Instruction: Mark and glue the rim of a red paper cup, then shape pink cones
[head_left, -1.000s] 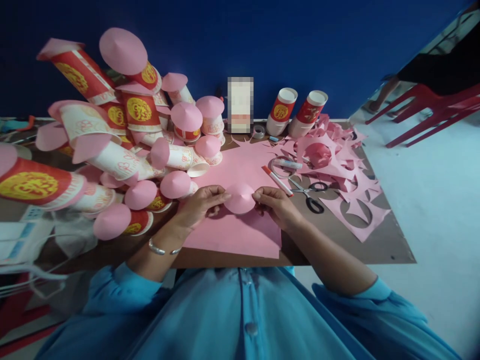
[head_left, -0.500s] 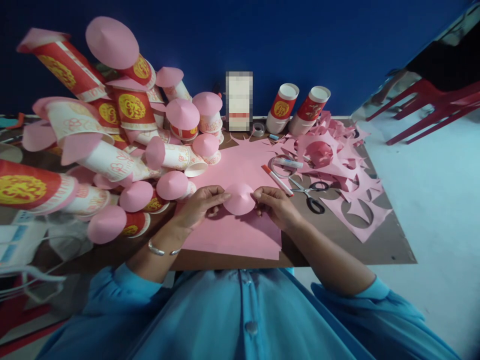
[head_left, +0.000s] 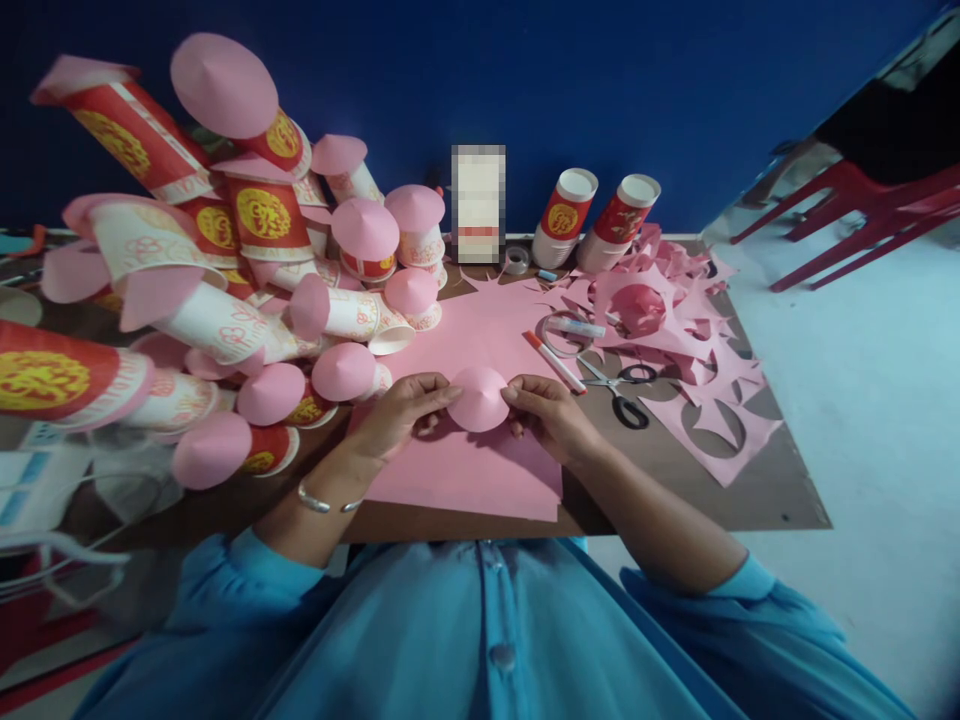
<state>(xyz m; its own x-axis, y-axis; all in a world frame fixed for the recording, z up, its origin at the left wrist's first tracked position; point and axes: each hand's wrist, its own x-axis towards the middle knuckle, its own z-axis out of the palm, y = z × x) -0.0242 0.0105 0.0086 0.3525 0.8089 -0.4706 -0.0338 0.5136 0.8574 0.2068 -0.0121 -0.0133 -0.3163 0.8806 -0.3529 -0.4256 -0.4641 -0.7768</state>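
Observation:
A small pink paper cone (head_left: 478, 396) sits between my two hands, just above a pink paper sheet (head_left: 480, 450) on the brown board. My left hand (head_left: 401, 410) pinches the cone's left edge with thumb and fingers. On the cone's right edge my right hand (head_left: 551, 412) grips the same way. A silver bracelet circles my left wrist. My sleeves and shirt are blue.
A heap of red and white paper cups with pink cone tops (head_left: 247, 280) fills the left. A red marker (head_left: 553, 361), scissors (head_left: 619, 392), a tape ring (head_left: 564, 333), pink offcuts (head_left: 690, 350) and two upright cups (head_left: 592, 235) lie to the right. Red chairs (head_left: 862, 220) stand far right.
The view shifted slightly; my hands and the cone have stayed in nearly the same place, with my right fingers nudged a little along the cone's edge.

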